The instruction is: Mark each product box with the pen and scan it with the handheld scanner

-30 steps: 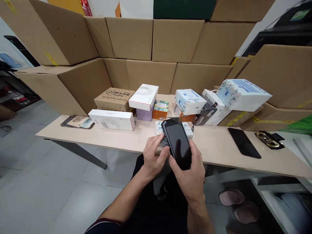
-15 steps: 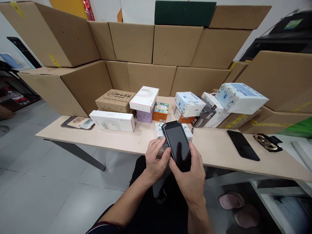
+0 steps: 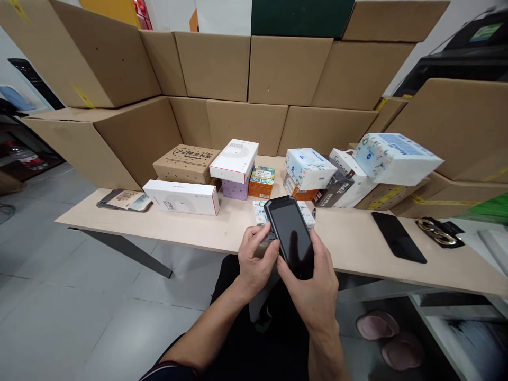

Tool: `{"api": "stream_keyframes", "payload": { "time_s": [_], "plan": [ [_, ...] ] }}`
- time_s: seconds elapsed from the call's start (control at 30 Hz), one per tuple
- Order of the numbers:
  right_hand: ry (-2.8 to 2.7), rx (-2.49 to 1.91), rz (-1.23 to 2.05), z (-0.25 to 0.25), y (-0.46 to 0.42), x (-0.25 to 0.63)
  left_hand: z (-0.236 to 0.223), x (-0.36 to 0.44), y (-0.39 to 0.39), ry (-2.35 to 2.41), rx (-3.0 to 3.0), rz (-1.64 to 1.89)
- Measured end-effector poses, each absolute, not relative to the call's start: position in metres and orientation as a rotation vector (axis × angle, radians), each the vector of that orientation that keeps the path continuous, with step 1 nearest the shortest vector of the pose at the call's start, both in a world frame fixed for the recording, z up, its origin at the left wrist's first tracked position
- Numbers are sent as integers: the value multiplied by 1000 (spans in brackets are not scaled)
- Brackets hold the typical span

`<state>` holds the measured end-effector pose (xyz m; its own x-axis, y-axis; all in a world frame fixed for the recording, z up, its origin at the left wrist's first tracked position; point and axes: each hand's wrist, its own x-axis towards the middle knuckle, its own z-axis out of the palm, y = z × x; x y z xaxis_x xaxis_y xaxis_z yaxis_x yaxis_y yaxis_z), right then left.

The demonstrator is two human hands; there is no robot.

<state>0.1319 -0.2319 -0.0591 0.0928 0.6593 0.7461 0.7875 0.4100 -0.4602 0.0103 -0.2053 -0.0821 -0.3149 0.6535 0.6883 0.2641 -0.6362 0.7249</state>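
A black rugged smartphone (image 3: pixel 291 230) with a dark screen is held up in front of the table's near edge, tilted towards me. My right hand (image 3: pixel 313 278) is closed around its lower part, thumb on the left edge and fingers along the right. My left hand (image 3: pixel 257 259) pinches the phone's left side with thumb and fingertips; its remaining fingers are partly hidden. Behind the phone lies a white floral packet (image 3: pixel 261 212), mostly covered by it. A second black phone (image 3: pixel 399 236) rests flat on the table to the right, beside a black pouch with gold rings (image 3: pixel 438 232).
White power bank boxes (image 3: pixel 181 198), a brown box (image 3: pixel 186 163) and an orange box (image 3: pixel 261 182) stand left of centre. Tissue packs (image 3: pixel 309 168) and more boxes are stacked on the right. Cardboard walls (image 3: pixel 246 124) enclose the table (image 3: pixel 190 231). Pink slippers (image 3: pixel 377 324) lie below.
The view has shifted slightly. Both hands keep their grip on the phone, which stays in nearly the same place with its screen dark.
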Motion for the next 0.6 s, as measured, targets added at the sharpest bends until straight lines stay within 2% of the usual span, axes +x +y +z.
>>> {"api": "stream_keyframes", "payload": {
  "time_s": [0.47, 0.6],
  "plan": [
    [-1615, -1300, -170, -61, -229, 132, -83, 9, -202, 1188, 1708, 2028],
    [-1620, -1290, -176, -62, -229, 132, -89, 2, -196, 1221, 1801, 2144]
  ]
}}
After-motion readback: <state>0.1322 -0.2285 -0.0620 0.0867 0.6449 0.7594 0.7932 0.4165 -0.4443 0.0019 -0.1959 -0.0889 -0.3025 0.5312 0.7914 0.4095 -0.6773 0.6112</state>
